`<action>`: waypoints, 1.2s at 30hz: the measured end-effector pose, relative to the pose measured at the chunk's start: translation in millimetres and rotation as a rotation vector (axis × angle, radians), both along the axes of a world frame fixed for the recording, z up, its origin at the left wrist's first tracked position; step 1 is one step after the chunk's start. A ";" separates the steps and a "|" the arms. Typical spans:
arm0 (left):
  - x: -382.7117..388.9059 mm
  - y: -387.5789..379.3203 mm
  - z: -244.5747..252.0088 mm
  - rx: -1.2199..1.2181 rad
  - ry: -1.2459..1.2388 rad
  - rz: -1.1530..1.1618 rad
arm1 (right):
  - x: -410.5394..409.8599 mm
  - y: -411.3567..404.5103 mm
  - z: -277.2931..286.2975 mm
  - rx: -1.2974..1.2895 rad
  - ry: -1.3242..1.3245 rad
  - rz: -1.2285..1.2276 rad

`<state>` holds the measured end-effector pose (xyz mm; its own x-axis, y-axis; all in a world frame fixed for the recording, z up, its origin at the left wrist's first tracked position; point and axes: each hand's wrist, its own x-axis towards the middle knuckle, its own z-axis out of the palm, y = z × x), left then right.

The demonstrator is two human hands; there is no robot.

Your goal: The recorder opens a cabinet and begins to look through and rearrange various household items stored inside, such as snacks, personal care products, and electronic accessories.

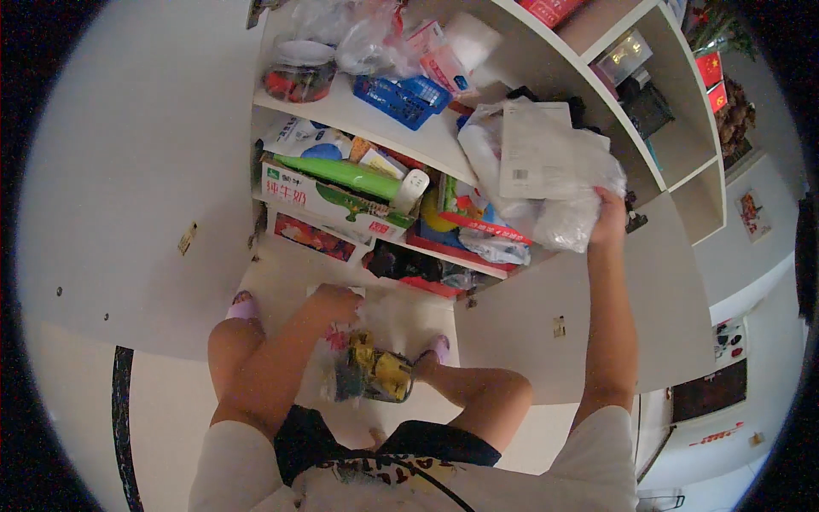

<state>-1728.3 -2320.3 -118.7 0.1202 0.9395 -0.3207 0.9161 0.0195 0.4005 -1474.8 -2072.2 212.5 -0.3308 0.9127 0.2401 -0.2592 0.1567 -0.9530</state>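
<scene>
My right hand (608,214) grips the right edge of a clear plastic bag (563,224), beside a flat white box (536,150) that bears print. They are at the right end of the cabinet's upper shelf (333,105). My left hand (339,304) is low over the floor between my feet, fingers curled and blurred. A white flat piece (317,291) shows behind it; whether the hand grips anything is unclear. Just below that hand is a blurred see-through bundle with yellow packs (387,374) and a pink part (335,337).
A blue plastic basket (403,105), a lidded round container (301,73) and plastic bags (377,45) crowd the upper shelf. Below stands a milk carton box (320,198) holding a green package (345,176) and a white power strip (413,189). Open cabinet doors (141,160) flank me.
</scene>
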 end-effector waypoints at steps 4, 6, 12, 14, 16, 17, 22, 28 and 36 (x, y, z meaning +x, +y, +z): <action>6.6 3.2 7.0 0.028 0.045 0.002 | 19.5 -51.9 9.1 0.171 -0.024 -0.021; 12.3 12.9 -8.0 0.130 -0.165 0.117 | 11.6 -95.8 18.9 0.192 0.005 -0.015; 73.8 30.2 38.6 -0.429 -2.155 0.404 | 89.2 -104.8 -84.6 0.256 0.167 -0.030; 81.4 31.4 56.8 -0.517 -2.489 0.268 | 107.2 -120.0 -163.0 0.406 -0.140 -0.140; 88.6 33.8 69.6 -0.465 -2.496 0.472 | 120.3 -132.1 -234.6 0.548 -0.446 -0.252; 93.4 45.7 40.9 -0.218 -2.310 0.195 | 123.9 -134.3 -268.0 0.051 -0.267 -0.150; 78.4 -10.2 -28.8 0.079 -2.139 0.496 | 4.3 -228.3 -253.1 0.336 -0.670 0.522; 42.1 -49.2 -59.3 0.298 -1.929 0.921 | -57.4 -218.7 -363.1 0.158 -0.447 0.503; -4.2 -57.7 -89.1 0.267 -0.883 0.948 | -89.7 -225.7 -506.8 0.075 -0.404 0.319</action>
